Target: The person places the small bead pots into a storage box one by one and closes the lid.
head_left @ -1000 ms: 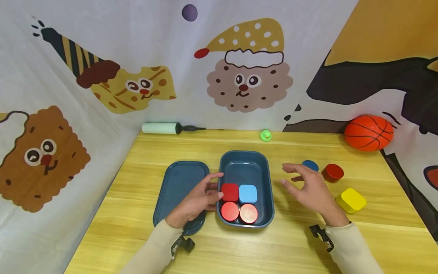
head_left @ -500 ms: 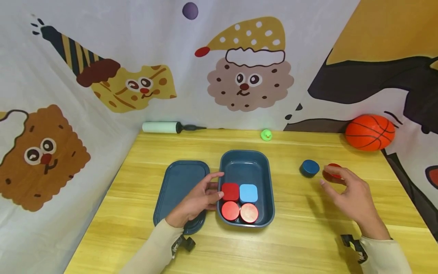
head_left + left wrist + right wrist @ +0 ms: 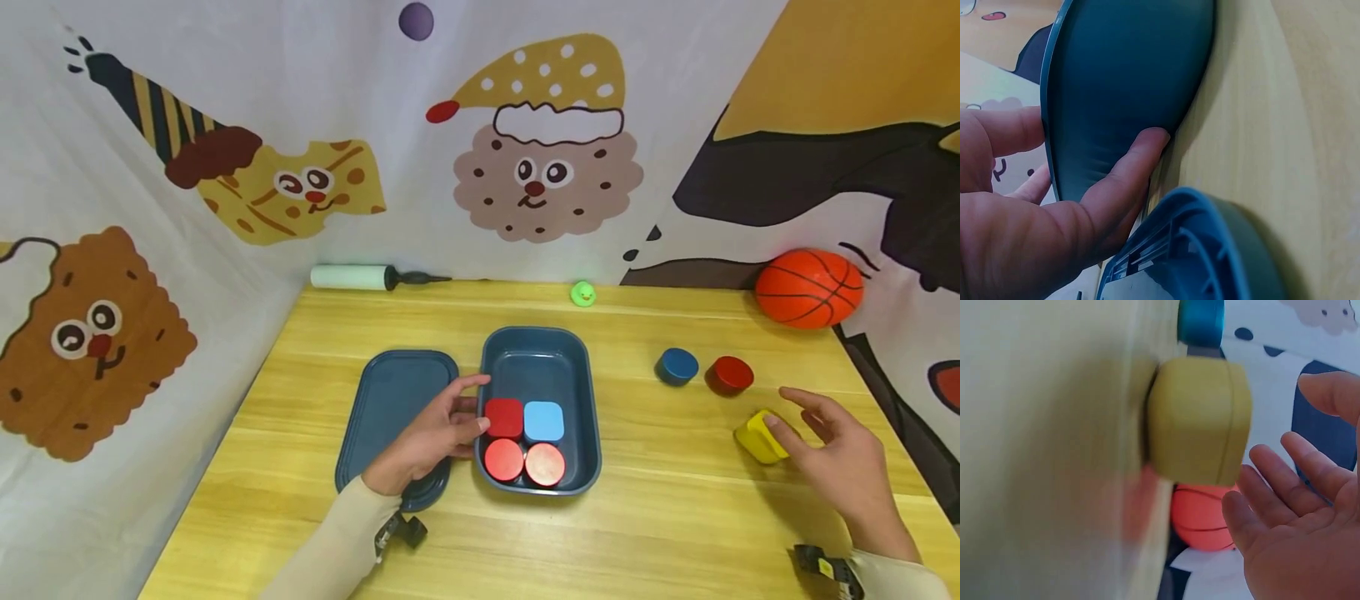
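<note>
In the head view my left hand touches the left wall of a dark blue rectangular container. In the left wrist view, its fingers lie against the container's outer side and rim. Inside the container's near half sit a dark red rounded square block, a light blue rounded square block and two round red-topped blocks. At the right, my right hand hovers by a yellow rounded block, which it partly hides. In the right wrist view, its spread fingers stand apart from the yellow block.
A dark blue lid lies left of the container. A blue round block and a red round block stand beyond the yellow one. Along the back are a hand pump, a green duck and a toy basketball.
My right hand has moved right, passing the blue and red round blocks, and is now at the yellow block. My left hand has stayed at the container.
</note>
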A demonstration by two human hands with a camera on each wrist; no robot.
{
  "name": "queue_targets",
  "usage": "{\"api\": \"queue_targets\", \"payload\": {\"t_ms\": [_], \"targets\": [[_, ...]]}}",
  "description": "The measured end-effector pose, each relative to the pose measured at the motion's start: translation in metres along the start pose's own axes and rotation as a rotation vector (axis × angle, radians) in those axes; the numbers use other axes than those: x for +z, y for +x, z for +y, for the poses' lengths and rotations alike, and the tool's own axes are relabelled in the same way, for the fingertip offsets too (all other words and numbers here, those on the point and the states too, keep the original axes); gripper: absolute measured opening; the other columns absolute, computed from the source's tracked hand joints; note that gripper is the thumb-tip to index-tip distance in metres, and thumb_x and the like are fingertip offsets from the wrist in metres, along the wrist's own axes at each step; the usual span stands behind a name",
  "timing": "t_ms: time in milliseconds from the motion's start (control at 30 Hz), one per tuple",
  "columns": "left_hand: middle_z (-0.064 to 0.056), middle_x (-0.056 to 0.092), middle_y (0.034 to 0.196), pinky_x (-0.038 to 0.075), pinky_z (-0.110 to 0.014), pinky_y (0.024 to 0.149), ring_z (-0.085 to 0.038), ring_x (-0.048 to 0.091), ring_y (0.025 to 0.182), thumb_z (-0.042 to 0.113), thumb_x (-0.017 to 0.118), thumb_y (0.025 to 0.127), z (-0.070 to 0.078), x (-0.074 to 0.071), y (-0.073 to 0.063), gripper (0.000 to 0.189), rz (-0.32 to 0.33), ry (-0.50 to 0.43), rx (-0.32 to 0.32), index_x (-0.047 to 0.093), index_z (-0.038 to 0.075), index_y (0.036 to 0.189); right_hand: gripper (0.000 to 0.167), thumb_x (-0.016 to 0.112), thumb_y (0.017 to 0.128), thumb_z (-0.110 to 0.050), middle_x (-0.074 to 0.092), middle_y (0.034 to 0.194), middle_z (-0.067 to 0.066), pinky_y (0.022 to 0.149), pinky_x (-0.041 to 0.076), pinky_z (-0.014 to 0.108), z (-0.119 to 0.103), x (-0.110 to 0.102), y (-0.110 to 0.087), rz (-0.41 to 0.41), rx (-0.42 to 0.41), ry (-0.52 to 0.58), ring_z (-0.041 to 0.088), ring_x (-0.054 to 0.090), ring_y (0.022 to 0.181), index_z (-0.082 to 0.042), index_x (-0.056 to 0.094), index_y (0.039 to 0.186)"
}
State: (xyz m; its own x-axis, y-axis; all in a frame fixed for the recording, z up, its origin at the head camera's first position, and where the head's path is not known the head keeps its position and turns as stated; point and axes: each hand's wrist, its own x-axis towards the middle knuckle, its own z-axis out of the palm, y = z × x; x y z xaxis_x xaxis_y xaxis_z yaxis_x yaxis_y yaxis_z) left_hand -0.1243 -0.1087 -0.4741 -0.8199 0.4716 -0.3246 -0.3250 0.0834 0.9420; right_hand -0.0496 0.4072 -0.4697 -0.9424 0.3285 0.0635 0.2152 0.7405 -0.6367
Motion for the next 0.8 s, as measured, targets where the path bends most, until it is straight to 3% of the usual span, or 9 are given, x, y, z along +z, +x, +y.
{"api": "queue_targets", "payload": {"t_ms": [67, 133, 267, 367, 467, 567, 800], "targets": [[-0.023, 0.047, 0.153, 0.065, -0.044, 0.081, -0.025, 0.067, 0.115, 0.007, 0.067, 0.103, 0.000, 0.000, -0.001, 0.071, -0.001, -0.002, -0.007, 0.035, 0.025, 0.164, 0.070, 0.073, 0.100, -0.044, 0.048, 0.162, 0.006, 0.095, 0.034, -0.006, 0.007, 0.000, 0.000, -0.021, 0.031, 0.052, 0.007, 0.046, 0.148, -0.011, 0.051, 0.157], [-0.023, 0.047, 0.153, 0.065, -0.045, 0.081, -0.025, 0.067, 0.115, 0.007, 0.066, 0.104, 0.000, 0.000, -0.001, 0.071, -0.002, 0.000, -0.010, 0.035, 0.025, 0.165, 0.071, 0.074, 0.100, -0.043, 0.051, 0.157, -0.003, 0.093, 0.038, -0.005, 0.014, 0.001, 0.000, -0.037, 0.039, 0.096, -0.012, 0.044, 0.134, -0.010, 0.049, 0.157], [-0.023, 0.047, 0.153, 0.065, -0.045, 0.081, -0.026, 0.066, 0.116, 0.008, 0.066, 0.104, 0.000, 0.000, -0.001, 0.071, 0.001, 0.002, -0.009, 0.035, 0.026, 0.164, 0.073, 0.073, 0.101, -0.041, 0.054, 0.149, -0.008, 0.091, 0.040, -0.004, 0.023, 0.004, 0.002, -0.087, 0.046, 0.138, -0.021, 0.040, 0.117, -0.009, 0.045, 0.159], [-0.023, 0.047, 0.152, 0.065, -0.044, 0.080, -0.026, 0.066, 0.116, 0.008, 0.067, 0.103, 0.000, 0.000, -0.001, 0.071, 0.004, 0.003, -0.009, 0.036, 0.026, 0.164, 0.079, 0.070, 0.101, -0.046, 0.049, 0.158, 0.005, 0.094, 0.036, -0.003, 0.028, 0.005, 0.003, -0.144, 0.076, 0.112, -0.007, 0.044, 0.128, -0.008, 0.038, 0.163], [-0.023, 0.047, 0.152, 0.065, -0.044, 0.080, -0.026, 0.066, 0.116, 0.008, 0.067, 0.103, 0.000, 0.000, 0.000, 0.071, 0.005, 0.005, -0.009, 0.036, 0.026, 0.164, 0.089, 0.071, 0.101, -0.049, 0.038, 0.164, 0.027, 0.087, 0.041, 0.000, 0.032, 0.006, 0.005, -0.214, 0.096, 0.075, 0.025, 0.044, 0.140, -0.004, 0.030, 0.165], [-0.023, 0.047, 0.152, 0.065, -0.043, 0.079, -0.026, 0.066, 0.115, 0.007, 0.067, 0.103, 0.000, 0.000, 0.000, 0.071, 0.007, 0.005, -0.007, 0.035, 0.025, 0.164, 0.097, 0.073, 0.099, -0.047, 0.032, 0.162, 0.038, 0.073, 0.044, 0.003, 0.033, 0.004, 0.007, -0.287, 0.090, 0.061, 0.051, 0.041, 0.135, 0.003, 0.022, 0.166], [-0.023, 0.047, 0.153, 0.065, -0.043, 0.079, -0.026, 0.066, 0.116, 0.006, 0.066, 0.104, 0.000, 0.000, 0.000, 0.071, 0.005, 0.004, -0.005, 0.034, 0.025, 0.165, 0.101, 0.075, 0.097, -0.049, 0.035, 0.157, 0.039, 0.066, 0.047, 0.010, 0.036, 0.001, 0.008, -0.361, 0.097, 0.047, 0.059, 0.049, 0.128, 0.008, 0.025, 0.162]]}}
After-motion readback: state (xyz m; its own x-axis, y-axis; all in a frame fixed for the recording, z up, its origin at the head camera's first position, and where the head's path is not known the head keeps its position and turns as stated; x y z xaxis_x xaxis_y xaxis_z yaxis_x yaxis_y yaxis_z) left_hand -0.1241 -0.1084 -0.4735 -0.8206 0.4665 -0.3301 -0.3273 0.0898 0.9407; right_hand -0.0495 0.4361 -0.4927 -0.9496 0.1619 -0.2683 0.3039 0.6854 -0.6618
